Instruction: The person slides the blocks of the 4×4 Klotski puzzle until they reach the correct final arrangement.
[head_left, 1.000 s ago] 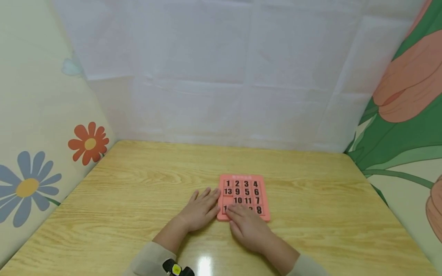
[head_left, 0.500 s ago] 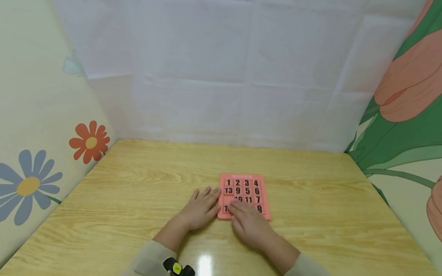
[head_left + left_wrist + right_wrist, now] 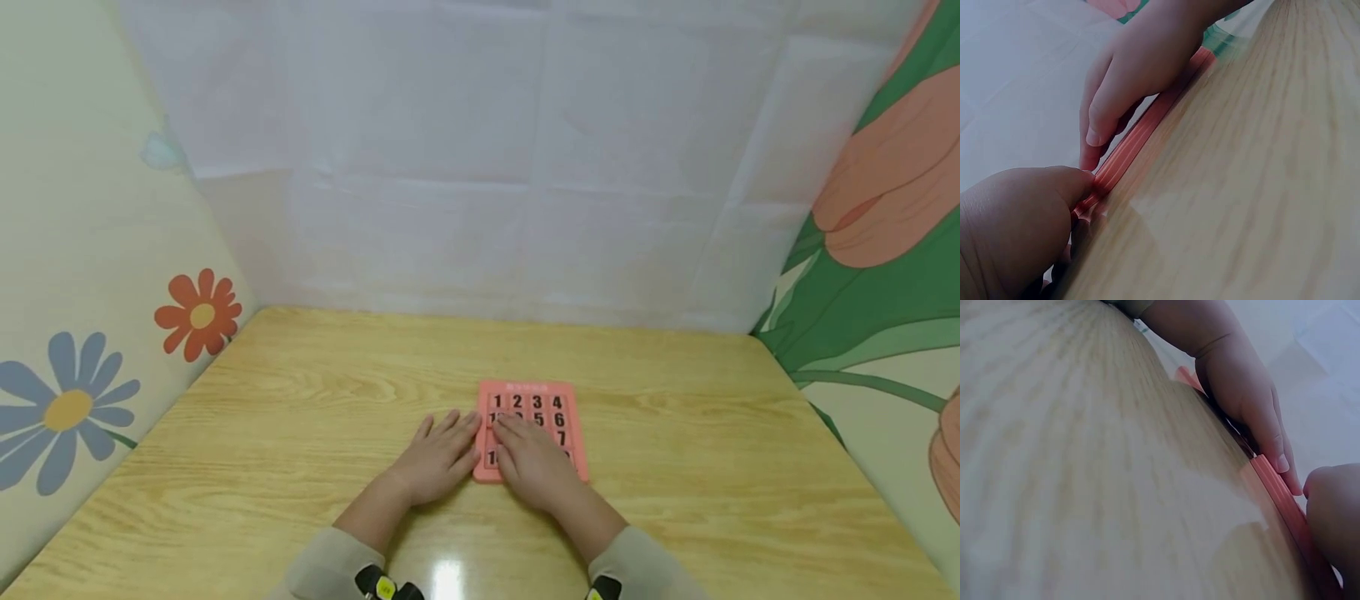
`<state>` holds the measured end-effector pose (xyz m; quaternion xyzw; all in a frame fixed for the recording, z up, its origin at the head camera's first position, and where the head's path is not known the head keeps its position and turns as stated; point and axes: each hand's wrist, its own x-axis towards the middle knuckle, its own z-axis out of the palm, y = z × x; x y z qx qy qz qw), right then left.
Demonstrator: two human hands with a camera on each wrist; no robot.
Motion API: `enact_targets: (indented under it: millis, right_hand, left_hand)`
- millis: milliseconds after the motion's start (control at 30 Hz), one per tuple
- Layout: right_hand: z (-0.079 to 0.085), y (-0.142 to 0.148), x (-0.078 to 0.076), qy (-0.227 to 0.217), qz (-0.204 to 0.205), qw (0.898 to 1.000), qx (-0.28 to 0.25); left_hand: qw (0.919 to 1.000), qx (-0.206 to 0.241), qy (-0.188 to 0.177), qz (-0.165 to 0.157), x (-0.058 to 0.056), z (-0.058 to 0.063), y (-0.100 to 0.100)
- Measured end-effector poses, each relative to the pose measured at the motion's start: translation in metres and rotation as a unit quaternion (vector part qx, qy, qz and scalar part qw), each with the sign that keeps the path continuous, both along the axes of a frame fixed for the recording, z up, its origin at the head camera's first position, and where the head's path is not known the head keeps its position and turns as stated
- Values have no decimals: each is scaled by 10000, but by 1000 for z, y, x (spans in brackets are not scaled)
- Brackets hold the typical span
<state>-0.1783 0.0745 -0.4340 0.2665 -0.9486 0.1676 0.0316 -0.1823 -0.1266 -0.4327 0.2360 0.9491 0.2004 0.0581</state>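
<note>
A pink number slide puzzle point(image 3: 567, 408) lies flat on the wood-grain table, its tiles bearing black numbers. My left hand point(image 3: 438, 458) rests along the puzzle's left side with fingers extended; in the left wrist view its thumb touches the frame edge. Over the puzzle's lower middle lies my right hand point(image 3: 536, 467), fingertips on the tiles of the left columns around the second and third rows. It hides much of the lower rows. Tiles 1 to 4 show along the top, with 5, 6 and 7 partly or wholly visible. The left wrist view has the right hand point(image 3: 1141, 56) bent down over the puzzle's side point(image 3: 1141, 131).
The wooden table point(image 3: 300, 392) extends around the puzzle. A white cloth point(image 3: 450, 167) hangs behind it, and flower-printed panels point(image 3: 885, 350) flank both sides. Black bands with yellow markers point(image 3: 386, 588) sit at the sleeve cuffs.
My right hand has slid forward up the puzzle, from the bottom row to around the second and third rows, covering tiles that showed before. The left hand stays at the left edge.
</note>
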Motion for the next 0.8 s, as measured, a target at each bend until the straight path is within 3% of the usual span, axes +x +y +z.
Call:
enact_targets:
  millis: [333, 800]
  right_hand:
    - [-2, -2, -1, -89, 7, 10000, -34]
    - [1, 3, 12, -248, 150, 9996, 60]
  left_hand:
    - [10000, 12, -32, -7, 2, 2, 1]
    - [9999, -141, -44, 38, 0, 2, 2]
